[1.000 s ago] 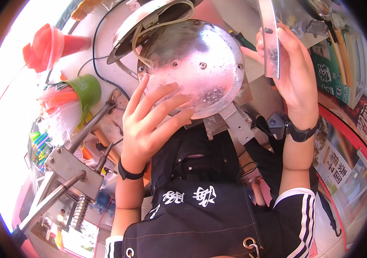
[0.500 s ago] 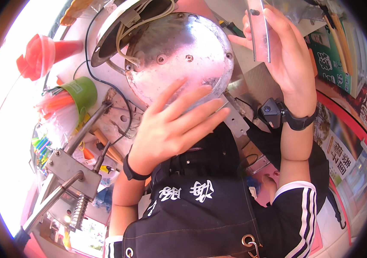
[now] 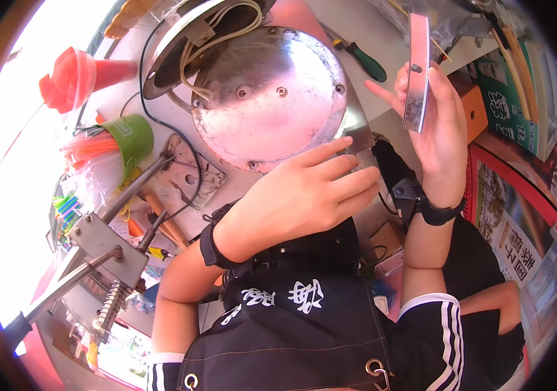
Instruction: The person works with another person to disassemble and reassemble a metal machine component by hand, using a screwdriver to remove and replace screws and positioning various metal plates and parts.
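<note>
Left hand point(image 3: 298, 195) | now off the round metal plate point(image 3: 269, 107), so we see its lower rim over the worktop point(image 3: 112, 98); fingers half-bent, hold unclear | right hand point(image 3: 445, 107): we pinch a metal strip point(image 3: 417, 98)

The picture's top edge cuts off the domed metal cover point(image 3: 177, 55) and the yellowish object point(image 3: 128, 17) near the corner, whose kind cannot be told. Where the pale wire point(image 3: 185, 66) ends by the round metal plate point(image 3: 269, 120) is too blurred to make out. The metal strip point(image 3: 415, 101) hides parts of the right hand's point(image 3: 445, 127) fingers; the left hand's point(image 3: 295, 202) palm faces out of sight. Glare blurs the wrapped contents of the green cup point(image 3: 136, 138), and the lower edge crops the black apron point(image 3: 278, 355).
</note>
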A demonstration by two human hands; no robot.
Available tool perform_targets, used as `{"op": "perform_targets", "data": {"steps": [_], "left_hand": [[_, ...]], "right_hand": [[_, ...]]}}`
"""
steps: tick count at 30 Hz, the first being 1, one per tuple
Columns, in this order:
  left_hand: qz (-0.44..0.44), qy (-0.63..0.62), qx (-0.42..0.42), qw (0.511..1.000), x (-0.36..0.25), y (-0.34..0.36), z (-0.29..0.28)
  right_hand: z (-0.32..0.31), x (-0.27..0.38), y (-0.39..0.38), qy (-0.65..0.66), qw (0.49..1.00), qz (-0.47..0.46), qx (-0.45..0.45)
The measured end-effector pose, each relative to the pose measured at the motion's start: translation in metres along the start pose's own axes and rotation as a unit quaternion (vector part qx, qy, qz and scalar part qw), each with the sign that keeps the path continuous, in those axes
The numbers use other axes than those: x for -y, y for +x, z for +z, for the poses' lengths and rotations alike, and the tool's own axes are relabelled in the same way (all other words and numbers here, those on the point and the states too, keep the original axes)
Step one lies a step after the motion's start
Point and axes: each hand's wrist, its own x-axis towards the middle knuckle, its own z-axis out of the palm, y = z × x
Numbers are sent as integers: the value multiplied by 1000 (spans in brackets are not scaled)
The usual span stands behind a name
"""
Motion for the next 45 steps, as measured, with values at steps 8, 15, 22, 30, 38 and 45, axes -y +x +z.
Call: {"op": "perform_targets", "data": {"steps": [8, 15, 22, 30, 38, 45], "left_hand": [[9, 28, -91, 995, -3, -15, 17], [-42, -11, -37, 998, 0, -8, -1], [-75, -74, -48, 993, -7, -1, 4], [-162, 45, -117, 979, 18, -25, -20], [-137, 20, -93, 986, 31, -13, -23], [-33, 90, -75, 993, 29, -7, -17]], "right_hand": [[10, -7, -25, 41, 999, 11, -23], [9, -14, -35, 42, 998, 8, -50], [12, -14, -44, 20, 998, -3, -64], [13, -22, -58, -2, 998, 15, -67], [27, -31, -65, 0, 997, 37, -70], [34, -37, -73, 7, 995, 57, -86]]}}
